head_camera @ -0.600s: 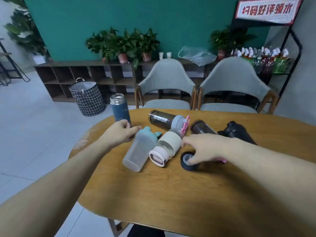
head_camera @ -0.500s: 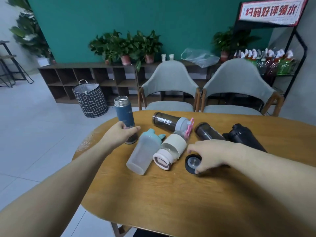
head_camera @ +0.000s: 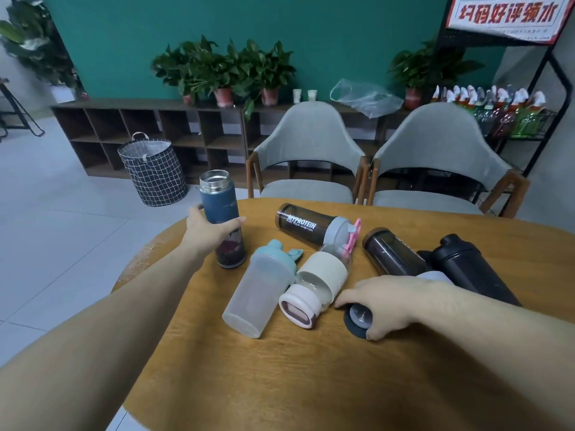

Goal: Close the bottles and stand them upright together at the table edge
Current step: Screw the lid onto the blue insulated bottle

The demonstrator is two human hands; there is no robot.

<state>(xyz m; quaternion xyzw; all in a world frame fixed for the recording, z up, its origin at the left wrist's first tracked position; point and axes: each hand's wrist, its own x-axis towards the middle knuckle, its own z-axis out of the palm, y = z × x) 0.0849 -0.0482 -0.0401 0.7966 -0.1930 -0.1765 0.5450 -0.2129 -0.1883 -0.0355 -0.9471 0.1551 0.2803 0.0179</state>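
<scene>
A blue steel flask (head_camera: pixel 219 206) stands upright near the table's far left edge, its mouth uncapped. My left hand (head_camera: pixel 207 233) is wrapped around its middle. My right hand (head_camera: pixel 384 301) grips a dark round lid (head_camera: pixel 356 321) that lies on the wooden table (head_camera: pixel 311 384). Lying on their sides are a clear shaker with a teal cap (head_camera: pixel 261 289), a cream-sleeved bottle with a pink lid (head_camera: pixel 314 286), a dark Myprotein shaker (head_camera: pixel 314 227), a smoky bottle (head_camera: pixel 390 256) and a black shaker (head_camera: pixel 469 269).
Two grey chairs (head_camera: pixel 308 141) stand behind the table's far side. A checked basket (head_camera: pixel 152 172) sits on the floor to the left, before a low shelf with potted plants. A rack of drink bottles (head_camera: pixel 510 113) stands at the right.
My left hand has closed around the flask's body. My right hand has settled its fingers around the dark lid. The view has shifted slightly.
</scene>
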